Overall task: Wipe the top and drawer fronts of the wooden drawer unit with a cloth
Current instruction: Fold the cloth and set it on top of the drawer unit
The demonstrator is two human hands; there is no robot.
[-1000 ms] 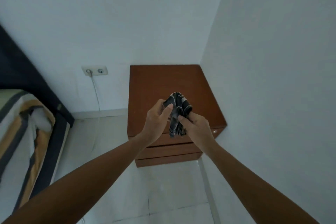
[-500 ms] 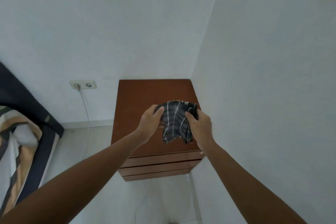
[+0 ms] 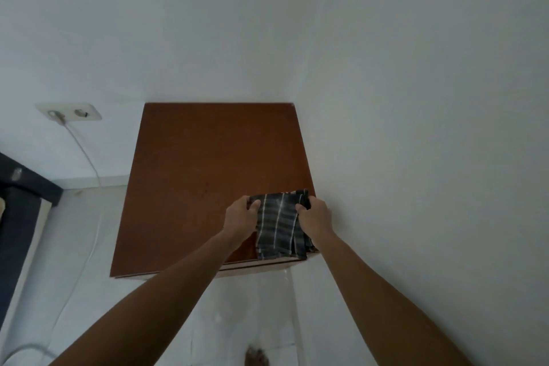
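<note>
The brown wooden drawer unit (image 3: 208, 175) stands in the room's corner, seen from nearly straight above, so its top fills the middle and only a thin strip of the drawer fronts shows at the near edge. A dark cloth with white stripes (image 3: 279, 226) hangs spread over the top's near right corner. My left hand (image 3: 240, 218) grips the cloth's upper left corner and my right hand (image 3: 315, 215) grips its upper right corner. Whether the cloth touches the wood I cannot tell.
White walls close in behind and on the right of the unit. A wall socket (image 3: 69, 111) with a white cable (image 3: 89, 157) sits to the left. A dark bed edge (image 3: 20, 202) is at far left. A bare foot (image 3: 257, 356) stands on the pale tiled floor.
The view has closed in over the unit. The bunched cloth has been opened out between both hands and lowered to the top's near right corner.
</note>
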